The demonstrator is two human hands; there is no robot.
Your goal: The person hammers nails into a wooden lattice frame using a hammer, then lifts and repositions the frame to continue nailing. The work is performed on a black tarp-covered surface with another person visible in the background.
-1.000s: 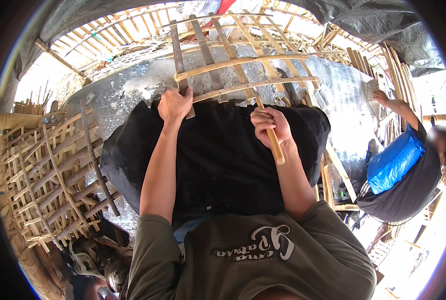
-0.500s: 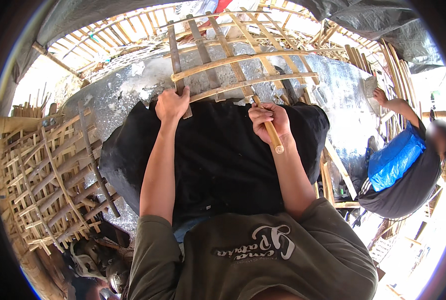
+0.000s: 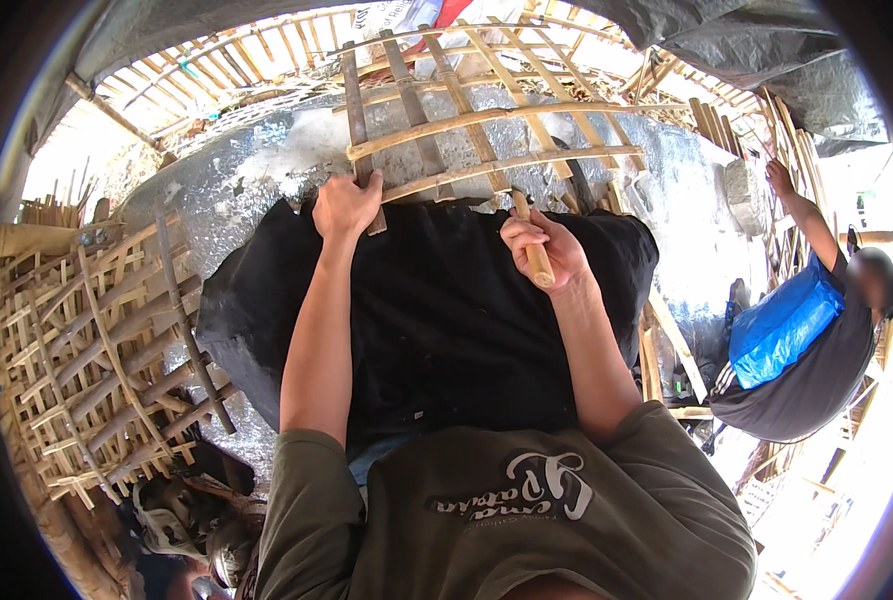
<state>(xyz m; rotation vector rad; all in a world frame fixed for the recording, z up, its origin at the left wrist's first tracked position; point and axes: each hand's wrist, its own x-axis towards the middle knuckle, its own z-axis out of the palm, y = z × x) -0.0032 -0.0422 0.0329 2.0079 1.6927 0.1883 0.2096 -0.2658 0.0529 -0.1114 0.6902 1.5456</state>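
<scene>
A lattice of split bamboo strips (image 3: 515,111) lies ahead of me, its near edge over the black cloth (image 3: 447,310) on my lap. My left hand (image 3: 346,207) is closed around the near end of its leftmost strip, with the thumb along the strip. By the middle of the near edge, my right hand (image 3: 559,252) grips a round wooden tool handle (image 3: 540,262). The handle's butt points back at me. The tool's working end cannot be made out against the bamboo.
Stacked bamboo lattices (image 3: 107,370) stand at my left. Beyond my lattice spreads a worn silvery sheet (image 3: 207,150). On the right sits another person (image 3: 807,350) with a blue plastic cover (image 3: 787,330), one arm raised by a grey block (image 3: 745,195). Dark tarpaulin (image 3: 757,50) hangs overhead.
My right wrist has turned, bringing the handle's butt up and to the left. The lattice has shifted slightly right. The other person's hand has moved up and right, away from the block.
</scene>
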